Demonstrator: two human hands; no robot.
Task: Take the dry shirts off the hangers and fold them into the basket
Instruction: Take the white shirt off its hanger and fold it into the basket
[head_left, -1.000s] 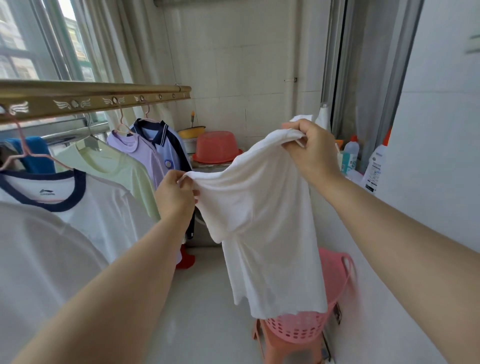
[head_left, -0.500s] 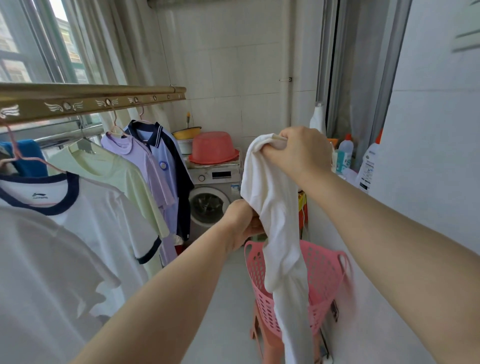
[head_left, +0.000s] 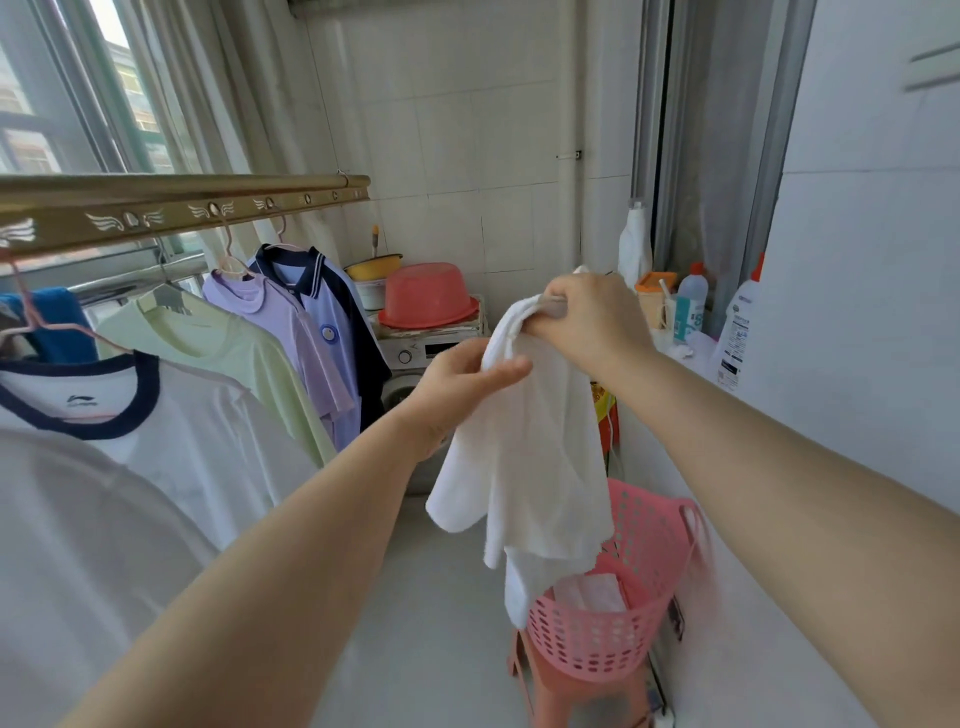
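Fingers (head_left: 563, 293) of the right hand (head_left: 587, 317) were curled tight round the bunched top of the white shirt (head_left: 535, 457), which hung in loose folds below them. Just left of those fingers and a little lower, the left hand (head_left: 457, 379) pinched the same cloth, its thumb laid across the front and its other fingers hidden behind. Nearer than the fingers and far to their left hung a plain white garment (head_left: 62, 545), cut off by the frame edge. Below the fingers and slightly right stood the pink basket (head_left: 597, 644) on a reddish stool (head_left: 561, 693), with something pale and folded (head_left: 592, 592) inside; the shirt's lowest corner overlapped the basket's left side. Left of the fingers, under the gold rail (head_left: 182, 202), clothes hung in a receding row: a white shirt with a navy collar (head_left: 182, 421), a pale green shirt (head_left: 228, 348), a lilac shirt (head_left: 291, 325) and, farthest, a blue polo (head_left: 324, 301). Beyond the fingers stood a washing machine (head_left: 415, 356) with an upturned red basin (head_left: 426, 296) on top. Right of them, bottles (head_left: 735, 327) stood by the wall.
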